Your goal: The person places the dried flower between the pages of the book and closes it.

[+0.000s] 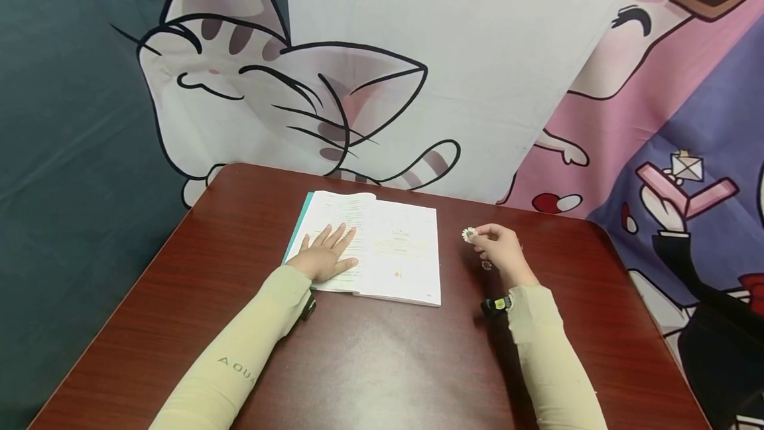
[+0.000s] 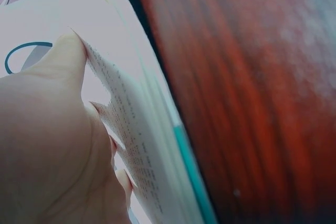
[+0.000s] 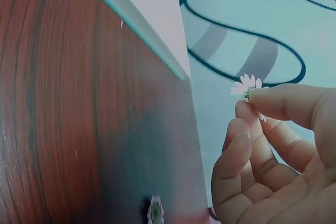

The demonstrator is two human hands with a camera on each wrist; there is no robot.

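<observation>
An open book (image 1: 406,254) lies on the table, text on its left page and a few small prints on the right one. My left hand (image 1: 322,259) rests on the left page with its fingers spread; in the left wrist view the thumb (image 2: 65,59) stretches over the paper. To the right of the book, my right hand (image 1: 501,251) pinches a small white daisy (image 3: 248,86) between thumb and fingertips, above the table. Under that hand a second daisy (image 3: 155,211) lies on the wood, partly cut off in the right wrist view.
The reddish-brown table (image 1: 370,363) has rounded far corners. Behind its far edge hangs a cloth backdrop (image 1: 465,52) with a cartoon cat and other figures. A teal cover edge (image 2: 194,174) shows beneath the book's pages. Each wrist wears a small dark camera.
</observation>
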